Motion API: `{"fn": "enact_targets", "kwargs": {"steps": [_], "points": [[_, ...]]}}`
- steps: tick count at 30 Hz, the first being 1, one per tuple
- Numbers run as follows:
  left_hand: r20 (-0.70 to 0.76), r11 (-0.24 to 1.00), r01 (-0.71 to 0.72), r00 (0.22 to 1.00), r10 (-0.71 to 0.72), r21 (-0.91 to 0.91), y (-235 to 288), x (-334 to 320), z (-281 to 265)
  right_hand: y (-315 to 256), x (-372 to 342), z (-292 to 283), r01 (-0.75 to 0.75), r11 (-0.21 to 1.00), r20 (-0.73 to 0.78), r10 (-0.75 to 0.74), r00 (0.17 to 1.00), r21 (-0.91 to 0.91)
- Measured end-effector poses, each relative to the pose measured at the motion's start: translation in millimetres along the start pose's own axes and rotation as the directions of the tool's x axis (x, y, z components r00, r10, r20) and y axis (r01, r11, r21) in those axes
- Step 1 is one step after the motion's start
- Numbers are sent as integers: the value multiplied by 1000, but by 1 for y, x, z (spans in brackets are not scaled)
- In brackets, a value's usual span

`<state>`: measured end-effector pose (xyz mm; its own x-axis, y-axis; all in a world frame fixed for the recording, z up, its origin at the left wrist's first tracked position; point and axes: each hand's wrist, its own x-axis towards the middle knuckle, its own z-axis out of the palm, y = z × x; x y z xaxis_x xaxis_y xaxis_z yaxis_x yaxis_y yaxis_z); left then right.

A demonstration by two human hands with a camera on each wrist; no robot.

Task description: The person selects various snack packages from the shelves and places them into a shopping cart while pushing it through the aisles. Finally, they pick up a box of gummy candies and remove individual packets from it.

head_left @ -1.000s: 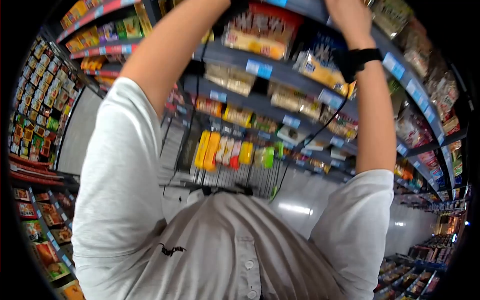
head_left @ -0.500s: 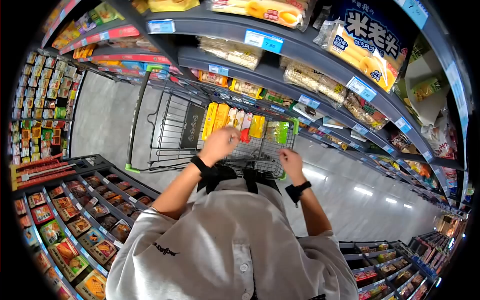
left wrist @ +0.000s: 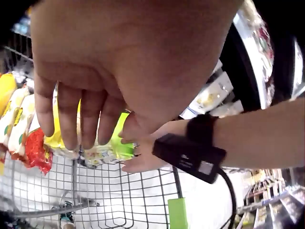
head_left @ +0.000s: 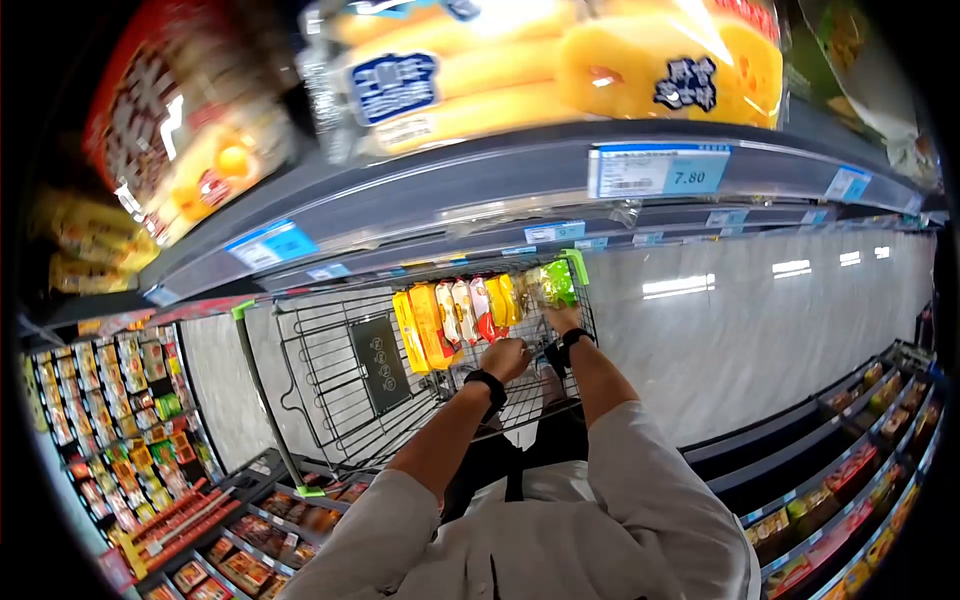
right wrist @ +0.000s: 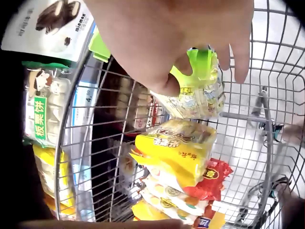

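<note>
Half a second earlier both hands had hung apart from the packets, but now the right hand [right wrist: 176,33] had reached the green-topped packet [right wrist: 202,98] and gripped it between thumb and fingers, so that packet was in hand rather than merely lying there. It sat inside the wire cart [head_left: 378,362], at the end of the row, just beside a yellow packet [right wrist: 174,148]. The left hand [left wrist: 128,62] had moved in nearby, open and holding nothing (its fingers pointed downward, fairly straight, in the left wrist view).
</note>
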<state>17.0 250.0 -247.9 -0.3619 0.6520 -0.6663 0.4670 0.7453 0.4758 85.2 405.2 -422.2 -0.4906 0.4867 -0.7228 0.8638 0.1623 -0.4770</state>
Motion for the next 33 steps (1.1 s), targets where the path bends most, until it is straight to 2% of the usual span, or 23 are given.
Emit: {"fn": "enact_targets", "kwargs": {"steps": [1, 4, 6, 8, 10, 12, 13, 14, 16, 17, 18, 19, 20, 21, 22, 23, 25, 26, 27, 28, 29, 32, 33], "points": [[-31, 997, -68, 997, 69, 24, 3, -1, 4, -1, 1, 8, 61, 996, -148, -71, 986, -66], [-16, 990, -128, 992, 127, -58, 14, -8, 11, 7, -1, 7, -83, 992, -99, 92, 991, 93], [-1, 987, -143, 990, 144, -75, 13, -17, 12, 14, -4, 18, -18, 989, -147, 40, 988, 148], [16, 989, -117, 993, 119, -90, 5, -29, 18, 23, 1, 34, 186, 982, -63, -184, 981, 35], [57, 988, -134, 989, 139, -75, -7, -34, 17, 29, 10, 50, 197, 979, -83, -201, 976, -51], [157, 999, -43, 987, 47, -28, -20, -49, 11, 35, 15, 61, 155, 951, -7, -160, 987, 269], [101, 994, -91, 990, 96, -52, -36, -53, 12, 15, -19, 41, 473, 863, -265, -421, 868, 179], [93, 994, -102, 990, 106, -46, -47, -62, 8, 4, -35, 31, 480, 860, -277, -424, 862, 175], [-42, 989, -127, 991, 124, -75, -65, -81, 1, -15, -55, 18, 139, 928, 38, -162, 986, 346], [-60, 990, -99, 994, 94, -97, -72, -90, -3, -20, -70, 10, 252, 891, 51, -292, 955, 378], [-124, 970, -113, 988, 87, -213, -78, -104, -4, -25, -95, 11, 251, 780, -12, -298, 954, 573], [-73, 977, -69, 996, 55, -202, -85, -111, -7, -42, -131, -9, 12, 753, 180, -173, 968, 658], [-29, 981, -27, 999, 22, -190, -92, -117, -11, -48, -154, -9, 40, 717, 174, -222, 959, 696], [-109, 968, -154, 985, 134, -197, -91, -132, -18, -55, -181, -19, 14, 716, 237, -250, 939, 698], [-48, 945, -130, 992, 121, -301, -95, -139, -21, -68, -216, -27, 29, 666, 237, -305, 922, 745], [-131, 921, -223, 973, 190, -320, -102, -145, -18, -82, -248, -38, 25, 651, 285, -366, 886, 759], [-257, 816, -368, 926, 277, -446, -120, -152, -3, -123, -314, -47, 34, 655, 293, -383, 876, 755], [-356, 814, -428, 887, 294, -392, -116, -164, -12, -145, -344, -49, 51, 667, 300, -400, 866, 743], [-401, 733, -448, 879, 258, -511, -98, -190, -33, -162, -368, -46, 91, 679, 299, -434, 850, 728], [-456, 663, -489, 857, 241, -567, -92, -205, -47, -176, -392, -40, 251, 685, 246, -541, 804, 684], [-495, 577, -526, 838, 230, -625, -94, -222, -60, -191, -408, -34, 286, 694, 279, -581, 765, 661], [-545, 248, -608, 791, 279, -754, -103, -288, -109, -250, -460, -24, 533, 614, 276, -766, 581, 582], [-396, 139, -472, 840, 370, -871, -140, -283, -104, -269, -482, -28, 551, 612, 280, -772, 570, 567]]}}
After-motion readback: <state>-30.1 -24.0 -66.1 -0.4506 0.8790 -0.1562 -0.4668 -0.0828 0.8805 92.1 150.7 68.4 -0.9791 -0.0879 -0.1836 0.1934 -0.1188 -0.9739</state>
